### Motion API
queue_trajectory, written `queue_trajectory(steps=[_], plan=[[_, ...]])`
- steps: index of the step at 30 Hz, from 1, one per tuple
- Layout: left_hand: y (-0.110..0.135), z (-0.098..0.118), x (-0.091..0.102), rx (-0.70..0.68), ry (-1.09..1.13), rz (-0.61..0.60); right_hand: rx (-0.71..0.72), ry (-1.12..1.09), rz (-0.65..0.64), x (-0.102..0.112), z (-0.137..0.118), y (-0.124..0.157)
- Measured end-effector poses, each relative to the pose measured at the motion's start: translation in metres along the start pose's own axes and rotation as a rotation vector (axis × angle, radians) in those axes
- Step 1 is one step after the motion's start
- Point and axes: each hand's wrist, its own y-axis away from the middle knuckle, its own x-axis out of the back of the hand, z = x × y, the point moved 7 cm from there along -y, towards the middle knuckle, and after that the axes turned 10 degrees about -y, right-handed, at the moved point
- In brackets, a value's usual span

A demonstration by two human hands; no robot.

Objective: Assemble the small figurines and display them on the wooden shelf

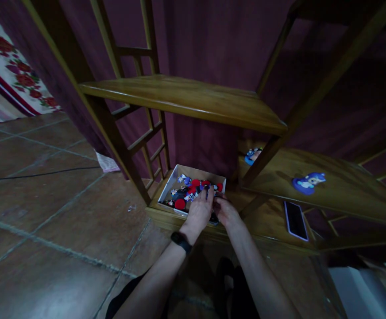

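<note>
A shallow white box sits on the low wooden shelf and holds several small figurines in red, blue, white and black, lying in a jumble. Over the box's right part, my left hand lies across the figurines with its fingers stretched out; a black band is on that wrist. Close beside it, my right hand reaches over the box's right front corner with its fingers curled in. What the right fingers hold, if anything, is hidden between the two hands.
A wooden shelf board juts out above the box. On the right-hand shelf lie a purple-blue figurine and another blue-based figurine, partly behind a post. Lower down is a phone. A dark cable crosses the tiled floor.
</note>
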Motion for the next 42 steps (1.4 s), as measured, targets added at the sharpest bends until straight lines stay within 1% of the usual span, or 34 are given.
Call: queue_trajectory(steps=[5, 10, 16, 23, 27, 30, 32, 34, 36, 39, 42], plan=[[0.002, 0.005, -0.001, -0.065, -0.11, 0.018, 0.016, 0.015, -0.029, 0.0, -0.002, 0.001], [0.004, 0.008, -0.001, -0.099, -0.15, 0.015, -0.004, 0.016, -0.017, 0.0, -0.002, 0.001], [0.004, 0.007, -0.002, -0.095, -0.111, 0.017, -0.005, -0.005, -0.01, -0.003, -0.002, 0.005], [0.005, 0.007, -0.003, -0.112, -0.088, 0.009, -0.014, -0.01, 0.042, 0.003, -0.001, 0.005], [0.004, 0.003, 0.0, -0.08, -0.024, -0.004, -0.022, 0.02, 0.022, 0.003, -0.001, 0.003], [0.002, -0.001, 0.001, -0.033, 0.074, -0.019, -0.022, 0.049, -0.012, 0.003, -0.001, 0.001], [0.0, -0.006, 0.001, 0.024, 0.189, -0.019, -0.025, 0.058, -0.029, 0.003, -0.001, 0.0], [-0.001, -0.014, 0.001, 0.101, 0.352, 0.013, -0.039, 0.062, -0.037, 0.002, -0.002, 0.0], [-0.003, -0.023, 0.0, 0.186, 0.568, 0.07, -0.059, 0.071, -0.035, 0.002, -0.002, 0.0], [-0.006, -0.038, -0.007, 0.34, 0.869, 0.125, -0.075, 0.104, -0.002, 0.002, -0.004, -0.001], [-0.009, -0.046, -0.017, 0.443, 0.985, 0.101, -0.066, 0.123, 0.026, 0.003, -0.006, 0.0]])
